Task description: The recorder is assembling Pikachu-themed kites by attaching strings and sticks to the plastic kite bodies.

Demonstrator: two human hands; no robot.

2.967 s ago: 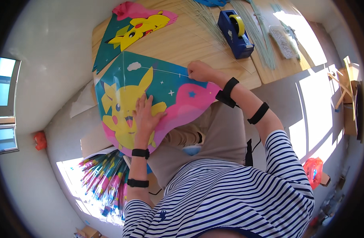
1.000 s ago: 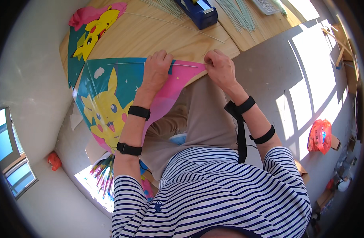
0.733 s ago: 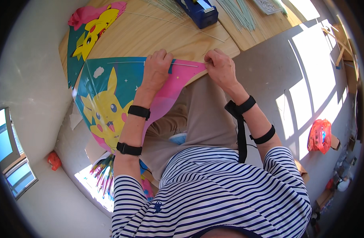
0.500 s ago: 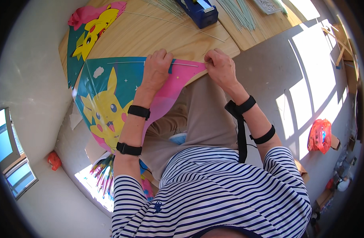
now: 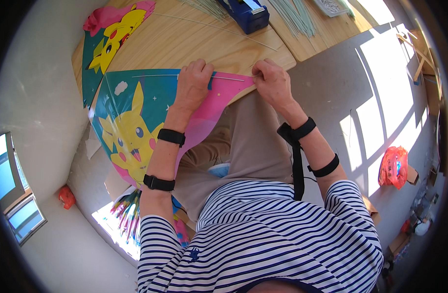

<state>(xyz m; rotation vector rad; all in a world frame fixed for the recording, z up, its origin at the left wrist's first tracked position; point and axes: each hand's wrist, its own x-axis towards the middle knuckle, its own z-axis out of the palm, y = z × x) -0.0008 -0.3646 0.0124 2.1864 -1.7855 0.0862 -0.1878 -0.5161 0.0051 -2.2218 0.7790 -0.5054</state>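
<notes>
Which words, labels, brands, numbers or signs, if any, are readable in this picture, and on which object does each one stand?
No text can be read here.
Red plastic bag: any marks on it are too small and blurred to read.
Striped shirt: a small dark blue emblem, no readable letters.
Printed sheet: pictures, but no words visible.

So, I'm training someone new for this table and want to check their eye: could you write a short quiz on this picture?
1. True or false: the left hand lies across the thin rod on the printed sheet.

2. Which hand is at the sheet's pink tip?

3. What colour is the tape dispenser?
a) red
b) blue
c) white

Key: 1 true; 2 the right hand; 3 b.
</notes>
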